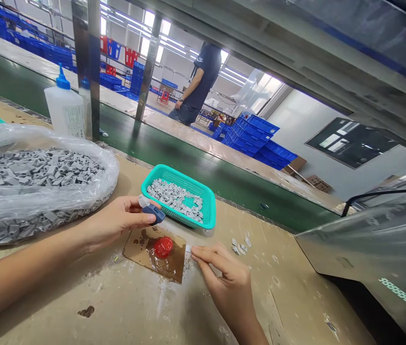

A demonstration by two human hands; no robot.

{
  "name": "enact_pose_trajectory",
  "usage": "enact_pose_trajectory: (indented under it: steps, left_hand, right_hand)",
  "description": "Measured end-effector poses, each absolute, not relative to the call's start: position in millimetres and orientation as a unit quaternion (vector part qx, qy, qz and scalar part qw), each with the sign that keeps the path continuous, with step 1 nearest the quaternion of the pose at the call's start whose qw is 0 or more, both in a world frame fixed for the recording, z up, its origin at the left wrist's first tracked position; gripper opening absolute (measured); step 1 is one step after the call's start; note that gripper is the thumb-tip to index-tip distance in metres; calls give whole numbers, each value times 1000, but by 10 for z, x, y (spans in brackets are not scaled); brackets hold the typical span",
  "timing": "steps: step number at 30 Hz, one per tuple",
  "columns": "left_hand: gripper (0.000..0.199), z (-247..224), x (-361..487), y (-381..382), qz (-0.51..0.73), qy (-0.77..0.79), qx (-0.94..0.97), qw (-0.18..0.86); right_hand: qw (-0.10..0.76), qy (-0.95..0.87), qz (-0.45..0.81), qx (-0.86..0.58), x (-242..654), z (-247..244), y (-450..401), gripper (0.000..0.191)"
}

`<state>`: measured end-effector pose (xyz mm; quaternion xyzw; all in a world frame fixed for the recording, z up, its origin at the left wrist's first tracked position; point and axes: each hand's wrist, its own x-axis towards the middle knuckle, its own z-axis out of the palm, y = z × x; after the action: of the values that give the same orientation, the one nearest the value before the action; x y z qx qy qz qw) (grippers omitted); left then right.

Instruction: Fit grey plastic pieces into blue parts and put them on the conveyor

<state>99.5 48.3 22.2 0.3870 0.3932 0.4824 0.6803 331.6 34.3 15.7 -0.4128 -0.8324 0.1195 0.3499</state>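
My left hand [131, 214] pinches a small dark-blue plastic piece [154, 214] with a light grey end, held just in front of the teal basket. Below it, on the worktable, lies a brown cardboard square [141, 251] with wet stains and a glossy red lump [163, 247] on it. Beside the square's right edge, my right hand [224, 275] has thumb and forefinger pressed together. A small whitish tip shows at those fingertips, too small to name. Small grey plastic parts [167, 190] lie in the teal basket [208, 206].
A clear plastic bag [107, 167] full of grey parts [33, 167] sits at left, with a white squeeze bottle [64, 110] behind. Several loose pieces [240, 248] lie right of the basket. Beyond runs a green conveyor [123, 134]; a person [203, 81] stands past it.
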Motion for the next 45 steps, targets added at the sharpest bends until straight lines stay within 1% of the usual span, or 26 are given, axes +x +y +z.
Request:
enact_pose_trajectory:
  steps: [2, 3, 6, 10, 13, 15, 19, 23, 28, 32, 35, 37, 39, 41, 45]
  left_hand:
    - [25, 213, 998, 484, 479, 401, 393, 674]
    - [26, 210, 999, 486, 476, 406, 399, 671]
    - [24, 214, 1008, 485, 461, 410, 422, 665]
    - [24, 239, 1038, 457, 442, 408, 434, 670]
    - [22, 252, 1078, 423, 436, 407, 460, 658]
    - [19, 256, 1106, 401, 434, 406, 485, 642]
    - [15, 259, 1141, 379, 420, 403, 513, 630]
    - [16, 263, 1142, 373, 429, 406, 511, 625]
    - [15, 247, 1140, 356, 444, 403, 499, 625]
    - [10, 215, 1177, 333, 489, 366, 482, 628]
    - [17, 205, 1241, 314, 535, 305, 405, 676]
    - [24, 222, 1281, 320, 555, 264, 321, 721]
    - [24, 263, 1293, 352, 561, 241, 256, 750]
    - [21, 331, 1259, 414, 574, 244, 229, 748]
    - [15, 537, 1083, 589, 613, 265, 227, 709]
  right_hand:
    - [325, -844, 131, -405, 3301, 156, 348, 18]
    - [325, -843, 136, -406, 3299, 148, 354, 18]
    - [360, -821, 137, -421, 3305, 119, 373, 17]
    - [344, -818, 187, -421, 3295, 155, 381, 16]
    - [410, -754, 225, -461, 3220, 272, 377, 10]
    - [448, -713, 273, -465, 3137, 350, 376, 8]
    - [460, -673, 372, -444, 2963, 395, 384, 9]
    - [465, -669, 397, -423, 2859, 366, 390, 13]
    - [479, -686, 363, -410, 2783, 373, 376, 17]
    - [490, -707, 330, -388, 2740, 352, 360, 16]
    - [464, -763, 258, -368, 2704, 324, 366, 20]
    - [443, -808, 176, -347, 2669, 313, 375, 27]
    - [425, -835, 115, -329, 2632, 320, 380, 34]
    - [405, -848, 103, -325, 2615, 353, 387, 39]
    - [382, -845, 120, -353, 2719, 464, 528, 47]
